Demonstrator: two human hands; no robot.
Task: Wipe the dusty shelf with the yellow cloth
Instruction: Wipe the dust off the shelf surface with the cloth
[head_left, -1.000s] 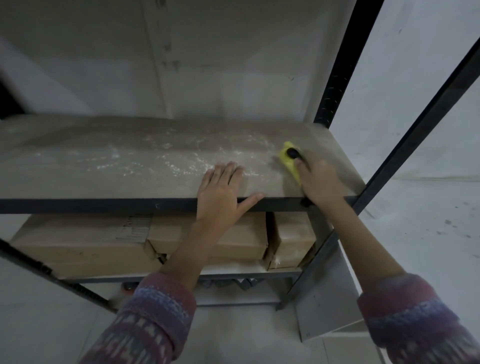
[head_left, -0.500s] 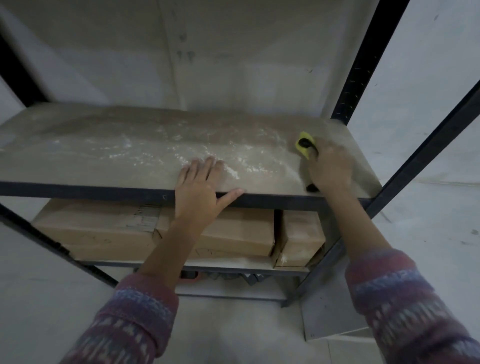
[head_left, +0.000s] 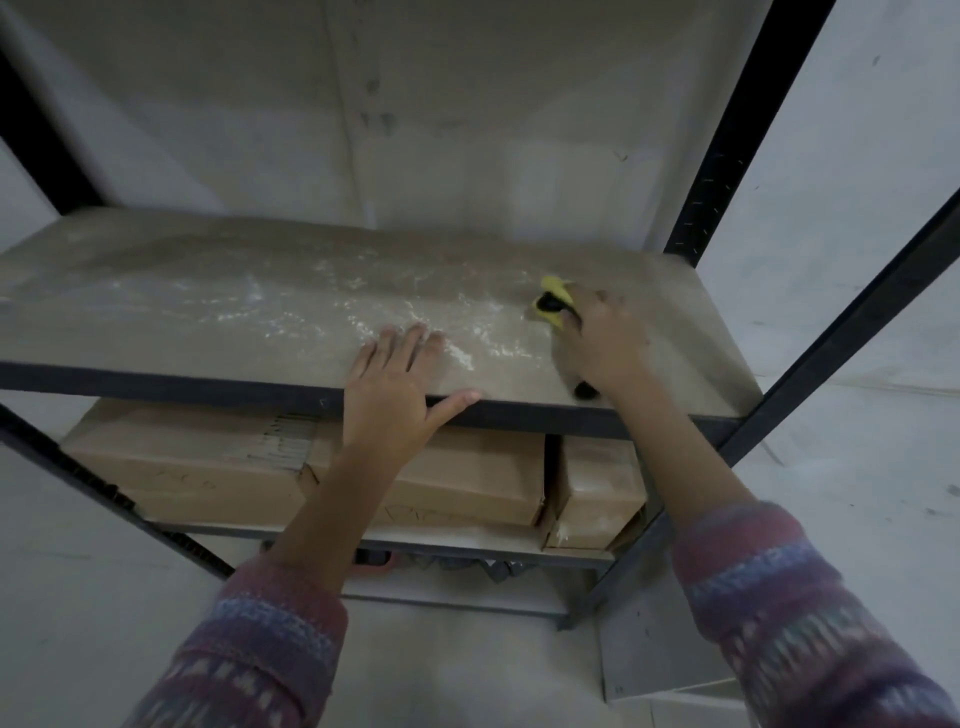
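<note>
Right hand (head_left: 602, 343) clenches crumpled yellow cloth (head_left: 553, 301) against dusty beige board shelf (head_left: 208, 306), wiping; left hand (head_left: 389, 384), fingers released flat, braces front edge.

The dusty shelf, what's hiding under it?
Brown cardboard boxes on a lower shelf. The left hand and its arm hide part of them; what's below is too dark to tell.
</note>
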